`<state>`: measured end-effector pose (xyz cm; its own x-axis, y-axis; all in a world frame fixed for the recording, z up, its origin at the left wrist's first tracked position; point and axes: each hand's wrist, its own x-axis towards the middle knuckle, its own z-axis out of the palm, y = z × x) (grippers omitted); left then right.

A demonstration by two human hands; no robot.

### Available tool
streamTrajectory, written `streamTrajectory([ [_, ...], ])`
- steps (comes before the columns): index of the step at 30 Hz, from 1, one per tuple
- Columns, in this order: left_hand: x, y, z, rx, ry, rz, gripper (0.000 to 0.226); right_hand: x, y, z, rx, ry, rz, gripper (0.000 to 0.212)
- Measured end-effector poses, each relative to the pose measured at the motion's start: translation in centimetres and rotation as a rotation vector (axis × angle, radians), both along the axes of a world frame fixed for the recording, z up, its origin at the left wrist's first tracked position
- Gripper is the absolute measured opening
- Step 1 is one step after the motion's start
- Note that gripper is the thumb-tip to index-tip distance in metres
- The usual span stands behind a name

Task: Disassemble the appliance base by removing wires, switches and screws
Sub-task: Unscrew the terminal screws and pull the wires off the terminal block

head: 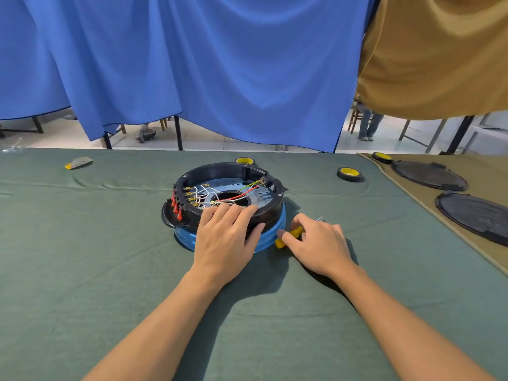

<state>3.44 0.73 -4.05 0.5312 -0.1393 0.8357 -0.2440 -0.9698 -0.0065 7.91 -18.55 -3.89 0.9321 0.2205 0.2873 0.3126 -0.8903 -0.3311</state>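
Observation:
The round appliance base (225, 171) lies upside down on the green cloth, a black ring over a blue shell (184, 237). Inside it run white, red and green-yellow wires (233, 198) to brass terminals, and red switches (176, 207) line its left wall. My left hand (225, 235) rests on the near rim with the fingers spread over the edge. Just right of the base, my right hand (316, 243) curls its fingers round the yellow handle of a screwdriver (288, 237) lying on the cloth; the metal tip pokes out behind the hand.
Rolls of black tape with yellow cores lie behind the base (244, 160), to its right (350, 174) and on the tan cloth (382, 157). Two black round covers (428, 176) (475, 215) sit at the right. A small grey-yellow object (78, 162) lies far left.

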Motion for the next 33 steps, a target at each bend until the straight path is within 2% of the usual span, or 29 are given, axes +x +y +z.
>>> streamTrajectory([
  [5,0.2,-0.2,0.1,-0.03,-0.035,0.01,0.029,-0.3,0.1,0.2,0.107,0.027,-0.115,0.018],
  [7,0.4,-0.6,0.1,-0.062,-0.037,0.026,0.033,-0.1,-0.1,0.3,0.266,0.022,-0.172,0.02],
  [11,0.7,-1.5,0.2,-0.134,-0.074,0.066,0.033,0.7,-0.6,0.5,0.693,-0.067,-0.151,0.018],
  [13,0.9,-1.9,0.2,-0.141,-0.089,0.077,0.03,1.3,-0.5,0.8,0.798,-0.075,-0.154,0.03],
  [16,1.4,-2.4,0.4,-0.18,-0.085,0.081,0.03,2.1,-0.2,1.0,0.894,-0.054,-0.127,0.029],
  [22,2.2,-2.6,1.4,-0.457,-0.044,-0.015,0.041,3.4,-0.9,1.5,0.796,-0.118,-0.12,0.005],
  [26,2.9,-2.5,2.2,-0.659,0.007,-0.091,0.048,5.2,-1.4,3.2,0.787,-0.141,-0.159,0.006],
  [31,4.6,-1.2,2.1,-0.692,0.046,-0.178,0.047,8.0,-0.8,5.1,0.666,-0.177,-0.122,0.011],
  [33,5.1,-0.4,1.9,-0.701,0.074,-0.208,0.045,8.7,-0.5,5.0,0.625,-0.133,-0.114,0.024],
])
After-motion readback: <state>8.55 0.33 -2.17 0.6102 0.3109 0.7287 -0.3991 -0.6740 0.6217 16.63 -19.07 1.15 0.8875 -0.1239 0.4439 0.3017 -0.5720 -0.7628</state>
